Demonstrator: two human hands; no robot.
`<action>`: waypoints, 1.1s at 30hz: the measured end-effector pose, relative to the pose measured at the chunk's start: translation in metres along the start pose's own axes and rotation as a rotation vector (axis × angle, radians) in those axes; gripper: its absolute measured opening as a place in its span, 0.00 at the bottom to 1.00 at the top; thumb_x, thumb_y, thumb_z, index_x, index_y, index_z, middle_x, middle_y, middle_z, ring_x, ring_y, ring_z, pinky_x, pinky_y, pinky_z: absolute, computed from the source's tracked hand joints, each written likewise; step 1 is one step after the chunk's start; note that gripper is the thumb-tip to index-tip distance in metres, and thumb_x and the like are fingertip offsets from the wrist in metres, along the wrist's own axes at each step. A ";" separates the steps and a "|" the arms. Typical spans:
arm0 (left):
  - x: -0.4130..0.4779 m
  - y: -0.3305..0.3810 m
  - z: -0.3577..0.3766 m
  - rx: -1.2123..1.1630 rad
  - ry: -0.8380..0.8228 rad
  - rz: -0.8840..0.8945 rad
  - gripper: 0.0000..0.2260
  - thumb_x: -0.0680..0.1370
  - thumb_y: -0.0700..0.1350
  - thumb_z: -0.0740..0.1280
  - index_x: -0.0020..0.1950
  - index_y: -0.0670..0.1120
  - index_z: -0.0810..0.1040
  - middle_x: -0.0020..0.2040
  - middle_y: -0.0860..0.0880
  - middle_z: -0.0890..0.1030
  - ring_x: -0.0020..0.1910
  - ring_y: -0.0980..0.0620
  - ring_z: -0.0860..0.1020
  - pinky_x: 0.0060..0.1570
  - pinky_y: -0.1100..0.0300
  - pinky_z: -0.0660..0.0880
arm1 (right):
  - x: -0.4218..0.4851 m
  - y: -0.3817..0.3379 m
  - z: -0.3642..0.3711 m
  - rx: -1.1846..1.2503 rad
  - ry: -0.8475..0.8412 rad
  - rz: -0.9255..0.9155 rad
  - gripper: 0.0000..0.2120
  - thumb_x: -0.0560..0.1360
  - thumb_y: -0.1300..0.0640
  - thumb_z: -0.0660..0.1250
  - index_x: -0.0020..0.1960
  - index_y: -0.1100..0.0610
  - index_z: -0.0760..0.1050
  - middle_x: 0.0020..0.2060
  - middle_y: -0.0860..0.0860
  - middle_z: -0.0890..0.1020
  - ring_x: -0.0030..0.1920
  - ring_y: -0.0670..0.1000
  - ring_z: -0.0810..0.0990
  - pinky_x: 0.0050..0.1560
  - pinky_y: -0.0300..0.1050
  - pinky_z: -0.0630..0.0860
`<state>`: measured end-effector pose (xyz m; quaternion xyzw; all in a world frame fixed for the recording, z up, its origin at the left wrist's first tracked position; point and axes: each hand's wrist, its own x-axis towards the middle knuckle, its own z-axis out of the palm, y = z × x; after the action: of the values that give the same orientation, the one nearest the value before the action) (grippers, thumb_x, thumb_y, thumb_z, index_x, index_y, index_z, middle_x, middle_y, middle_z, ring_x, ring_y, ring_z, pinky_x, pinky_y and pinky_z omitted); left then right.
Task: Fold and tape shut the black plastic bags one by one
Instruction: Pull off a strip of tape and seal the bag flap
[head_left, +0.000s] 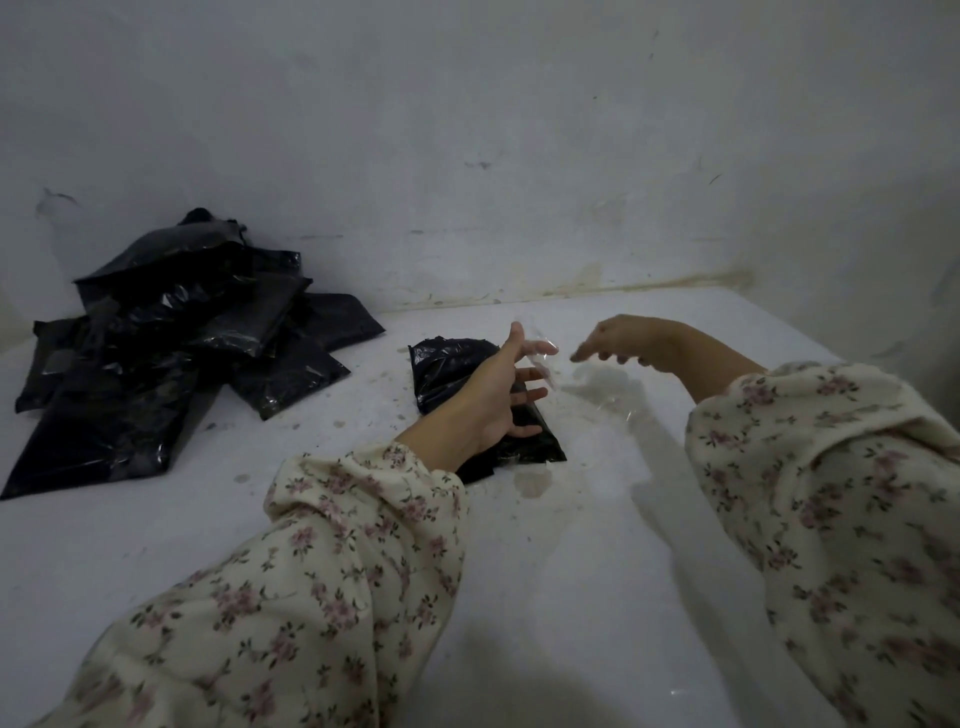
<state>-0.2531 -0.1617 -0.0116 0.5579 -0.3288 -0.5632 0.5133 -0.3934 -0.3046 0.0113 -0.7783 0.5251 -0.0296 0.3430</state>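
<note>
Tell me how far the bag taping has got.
Done, apparently: a pile of folded black bags by the wall; their tape is too hard to see. In hand: one folded bag under the left hand, a clear tape strip at its fingertips, right hand nearby. Left: taping this one shut.

Folded glossy black bag (447, 369) flat on surface, bag pile (171, 353) left

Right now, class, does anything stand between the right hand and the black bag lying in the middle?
Yes. The left hand lies over the black bag, its fingers spread toward the right hand, and a strip of clear tape sits at those fingertips, between the two hands.
</note>
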 end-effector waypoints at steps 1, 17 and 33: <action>0.000 0.000 -0.001 -0.009 -0.012 0.004 0.23 0.80 0.65 0.51 0.45 0.53 0.79 0.54 0.48 0.74 0.55 0.49 0.73 0.55 0.42 0.71 | -0.006 -0.002 -0.003 0.058 -0.018 -0.017 0.17 0.77 0.46 0.66 0.59 0.56 0.74 0.56 0.52 0.76 0.56 0.53 0.72 0.56 0.48 0.66; -0.005 -0.003 -0.021 -0.174 -0.128 0.035 0.20 0.80 0.65 0.51 0.49 0.54 0.77 0.60 0.48 0.76 0.63 0.46 0.73 0.61 0.30 0.65 | -0.034 -0.025 0.012 0.330 -0.294 -0.305 0.08 0.74 0.57 0.70 0.52 0.50 0.78 0.46 0.45 0.83 0.49 0.45 0.80 0.51 0.45 0.68; -0.007 -0.008 -0.036 -0.247 -0.180 0.052 0.19 0.80 0.63 0.54 0.53 0.52 0.77 0.64 0.44 0.73 0.66 0.42 0.70 0.57 0.28 0.67 | -0.034 -0.043 0.022 0.421 -0.312 -0.348 0.16 0.71 0.41 0.67 0.46 0.54 0.80 0.35 0.48 0.76 0.37 0.46 0.72 0.43 0.42 0.64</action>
<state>-0.2210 -0.1461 -0.0229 0.4290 -0.3159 -0.6335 0.5611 -0.3656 -0.2562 0.0292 -0.7635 0.3075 -0.0763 0.5628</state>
